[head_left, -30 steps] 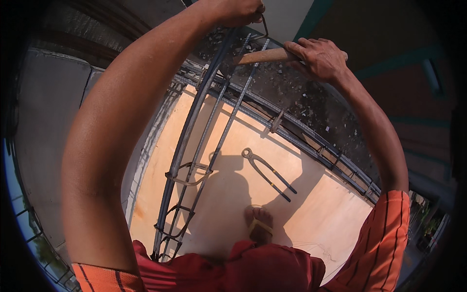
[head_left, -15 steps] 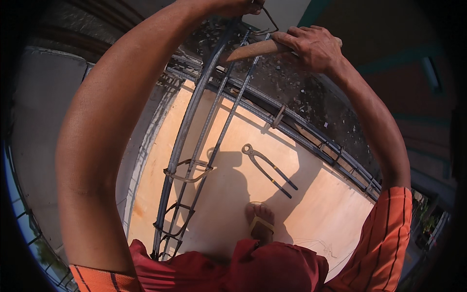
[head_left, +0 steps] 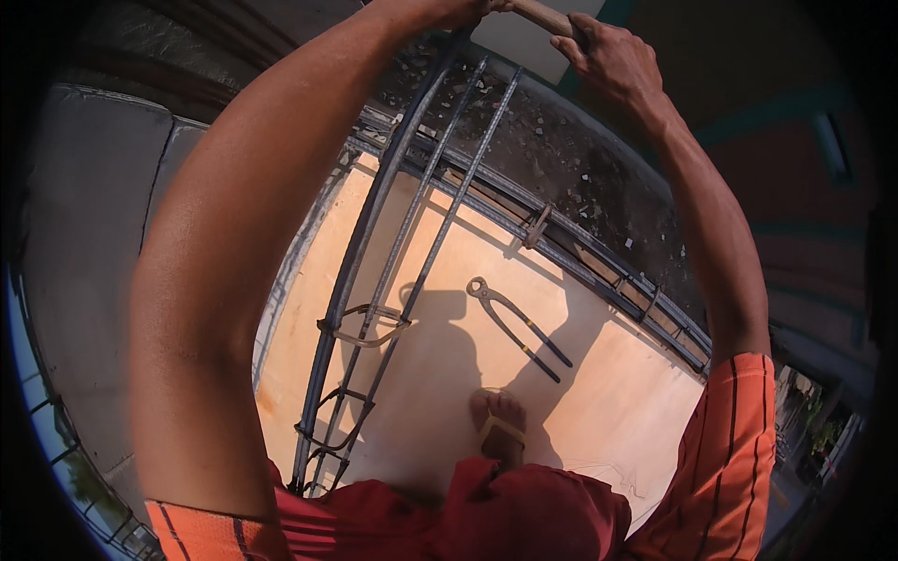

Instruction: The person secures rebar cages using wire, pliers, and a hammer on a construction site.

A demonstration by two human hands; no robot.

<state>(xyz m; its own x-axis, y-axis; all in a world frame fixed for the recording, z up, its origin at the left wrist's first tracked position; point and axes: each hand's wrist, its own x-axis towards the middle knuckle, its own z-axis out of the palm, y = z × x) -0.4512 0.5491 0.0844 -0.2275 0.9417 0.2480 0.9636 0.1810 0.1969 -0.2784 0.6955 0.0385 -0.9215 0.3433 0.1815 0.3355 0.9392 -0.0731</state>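
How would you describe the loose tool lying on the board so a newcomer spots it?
Start at the pale plywood board under the person. Just beyond the sandalled foot lie the pincers: two long thin handles, small round jaws, flat and apart from the steel bars.

pincers on plywood sheet | gravel beyond, perhaps

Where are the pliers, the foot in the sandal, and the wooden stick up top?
pliers [head_left: 517,326]: head view, on the crossed handles.
foot in the sandal [head_left: 499,432]: head view, on the strap.
wooden stick [head_left: 554,16]: head view, on the shaft beside the right hand.
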